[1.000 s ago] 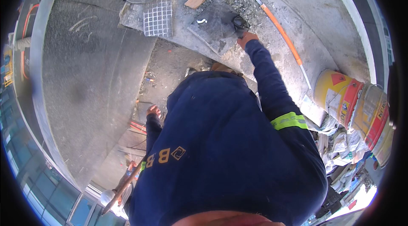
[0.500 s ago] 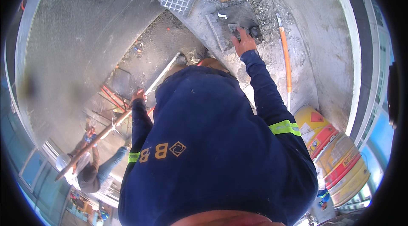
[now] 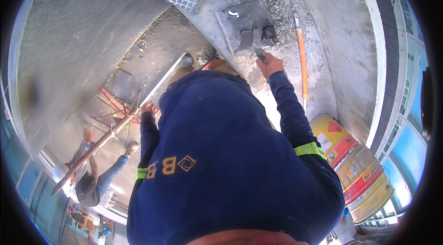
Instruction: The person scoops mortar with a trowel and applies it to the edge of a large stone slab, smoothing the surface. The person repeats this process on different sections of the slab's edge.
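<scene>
The right hand (image 3: pixel 271 66) is closed around the dark handle of a small tool (image 3: pixel 262 58), just off the near edge of a dark board (image 3: pixel 253 13). The tool should be light and stiff, best held by that handle, clear of its far end. To the left, the left hand (image 3: pixel 148 108) is at a long pole (image 3: pixel 121 125); whether it grips it, I cannot tell. The pole looks rigid and unwieldy, best held near mid-length. Right of the board lies an orange-sleeved rod (image 3: pixel 302 56).

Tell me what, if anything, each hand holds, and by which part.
The right hand grips a small dark object by its near end. The left hand is at a long pole; whether it grips cannot be told.
</scene>
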{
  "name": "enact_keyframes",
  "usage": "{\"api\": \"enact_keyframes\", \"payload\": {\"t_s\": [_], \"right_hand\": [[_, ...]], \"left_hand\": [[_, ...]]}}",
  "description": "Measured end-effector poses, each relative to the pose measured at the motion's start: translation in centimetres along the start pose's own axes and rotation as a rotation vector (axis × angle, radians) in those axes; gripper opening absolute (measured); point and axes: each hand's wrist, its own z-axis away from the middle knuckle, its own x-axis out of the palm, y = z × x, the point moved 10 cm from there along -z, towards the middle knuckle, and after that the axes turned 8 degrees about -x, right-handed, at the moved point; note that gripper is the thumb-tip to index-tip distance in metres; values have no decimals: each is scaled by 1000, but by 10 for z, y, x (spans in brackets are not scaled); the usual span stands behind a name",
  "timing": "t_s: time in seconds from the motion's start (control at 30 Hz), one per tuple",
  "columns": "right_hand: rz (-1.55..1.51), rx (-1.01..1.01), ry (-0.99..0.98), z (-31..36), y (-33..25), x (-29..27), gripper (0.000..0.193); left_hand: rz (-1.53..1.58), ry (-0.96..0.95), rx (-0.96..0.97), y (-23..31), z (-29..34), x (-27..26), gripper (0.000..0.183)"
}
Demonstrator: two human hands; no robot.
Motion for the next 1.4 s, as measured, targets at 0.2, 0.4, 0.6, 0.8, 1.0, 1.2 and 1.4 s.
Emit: {"api": "enact_keyframes", "payload": {"t_s": [0.2,0.4,0.6,0.8,1.0,1.2,1.4], "right_hand": [[99,92,-5,-32,34,-27,44],[265,80,-13,-69,54,-2,56],[158,165,-186,-95,51,30,50],[-721,563,-556,-68,-16,4,35],[-742,231,-284,-61,-35,-7,37],[-36,-162,318,-40,-39,22,45],[62,-4,55,-16,-38,44,39]], "left_hand": [[-228,57,318,79,-1,5,33],[-229,93,239,73,12,-5,34],[-159,1,87,-6,-39,-23,29],[162,-172,-36,-36,-44,15,22],[10,-149,37,0,-41,4,33],[-54,-75,86,17,-20,-3,43],[-97,-43,65,26,-17,-16,34]]}}
